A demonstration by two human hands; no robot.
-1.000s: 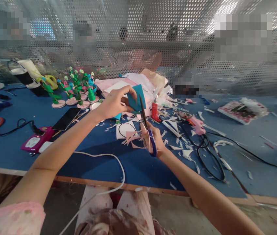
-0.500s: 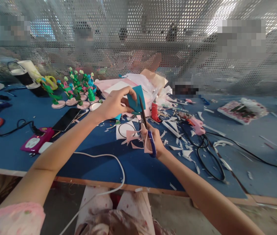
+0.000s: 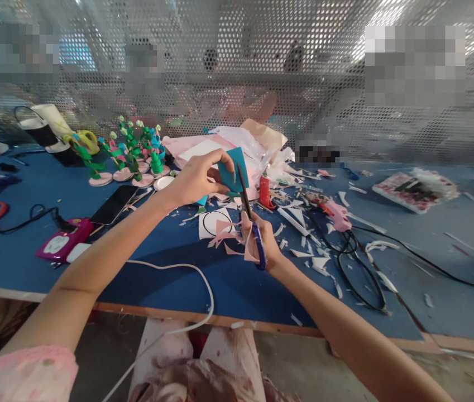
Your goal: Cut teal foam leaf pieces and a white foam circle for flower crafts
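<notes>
Above the blue table, my left hand pinches a piece of teal paper between thumb and fingers. My right hand is closed round the blue handles of a pair of scissors. The dark blades point up and lie against the right part of the teal paper. Whether the blades are fully together is hard to make out. Below them lies a white square of paper with a black circle drawn on it. Pink paper scraps lie about it, close under my right hand.
Small green plant models on pink discs stand at the back left. A black phone and a magenta power socket sit near my left forearm. Right are a pink glue gun with a looped cord, a red piece and white scraps.
Almost nothing differs. The scissors' handles have shifted very slightly to the left in my right hand, while my left hand keeps the teal paper in place.
</notes>
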